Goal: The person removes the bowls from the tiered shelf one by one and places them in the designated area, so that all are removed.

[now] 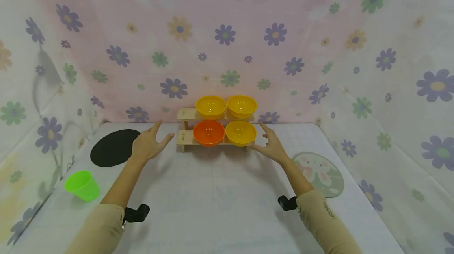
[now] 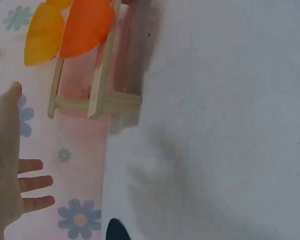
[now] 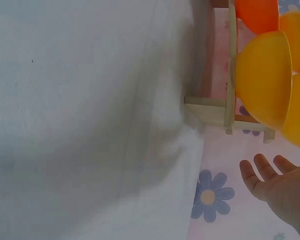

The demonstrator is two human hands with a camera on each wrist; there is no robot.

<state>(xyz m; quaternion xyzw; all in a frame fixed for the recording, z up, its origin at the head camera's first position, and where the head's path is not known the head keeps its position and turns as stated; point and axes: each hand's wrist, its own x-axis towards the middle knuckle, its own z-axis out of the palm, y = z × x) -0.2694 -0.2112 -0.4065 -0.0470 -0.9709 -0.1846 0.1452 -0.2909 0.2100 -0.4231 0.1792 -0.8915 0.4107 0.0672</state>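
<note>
A two-tier wooden rack [image 1: 183,138] stands by the back wall. Its lower tier carries an orange bowl [image 1: 208,133] on the left and a yellow bowl [image 1: 240,133] on the right. Two more yellow bowls, a left one [image 1: 211,107] and a right one [image 1: 242,106], sit on the upper tier. My left hand [image 1: 146,144], fingers extended and thumb spread, is held left of the rack with a gap between. At the rack's right end is my right hand [image 1: 272,145], fingers spread; its thumb tip overlaps the lower yellow bowl's edge in the head view. Neither hand holds anything.
A black oval mat [image 1: 112,149] lies at the left, partly behind my left hand. Nearer the front left is a bright green cup [image 1: 83,186]. A green oval mat with an animal picture [image 1: 324,177] lies at the right. Flowered cloth walls [image 1: 230,45] enclose the white table.
</note>
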